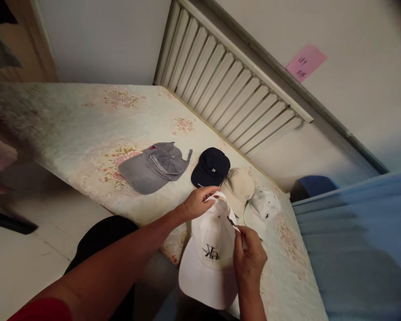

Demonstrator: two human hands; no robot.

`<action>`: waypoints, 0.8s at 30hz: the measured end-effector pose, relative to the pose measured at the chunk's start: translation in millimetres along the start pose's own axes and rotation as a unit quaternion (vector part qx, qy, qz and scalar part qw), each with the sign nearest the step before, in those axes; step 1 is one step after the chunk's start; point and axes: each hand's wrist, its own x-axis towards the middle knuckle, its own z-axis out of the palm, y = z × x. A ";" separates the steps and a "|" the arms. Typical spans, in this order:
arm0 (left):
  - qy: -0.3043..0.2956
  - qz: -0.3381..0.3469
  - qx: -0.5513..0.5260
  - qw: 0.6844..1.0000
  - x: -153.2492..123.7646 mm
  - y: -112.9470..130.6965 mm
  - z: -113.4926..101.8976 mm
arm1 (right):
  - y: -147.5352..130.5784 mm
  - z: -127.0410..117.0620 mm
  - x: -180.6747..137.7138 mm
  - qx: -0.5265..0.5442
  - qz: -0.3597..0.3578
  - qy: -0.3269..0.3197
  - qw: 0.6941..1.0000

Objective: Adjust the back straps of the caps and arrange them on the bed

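A white baseball cap (pixel 203 232) with black lettering on its front is held between my two hands, brim toward me. My left hand (pixel 200 203) pinches the cap's back strap at the far edge. On the right side, my right hand (pixel 250 252) is closed on the strap's other end, where a small dark buckle shows. Just beyond lie a dark navy cap (pixel 212 167), a beige cap (pixel 239 185) and another white cap (pixel 262 209) with a small dark emblem. Farther left rests a grey cap (pixel 157 165), its strap sticking out.
The caps lie on a floral-covered surface (pixel 140 118). A pale radiator (pixel 227 80) runs along the wall behind it. A pink note (pixel 306 62) is stuck on the wall. Blue fabric (pixel 357 240) hangs at the right. My dark-clad leg (pixel 103 240) is near the front edge.
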 end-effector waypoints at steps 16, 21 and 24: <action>-0.089 -0.016 0.041 0.995 -4.6 13.7 -16.7 | -28.0 -11.3 -16.5 0.014 0.097 0.103 0.990; -0.080 -0.018 0.037 0.996 -5.8 14.0 -15.8 | -41.4 -10.3 -21.2 0.048 0.060 0.101 0.992; -0.084 -0.021 0.030 0.996 -7.2 15.2 -15.3 | -39.3 -5.9 -10.1 0.022 0.006 0.101 0.995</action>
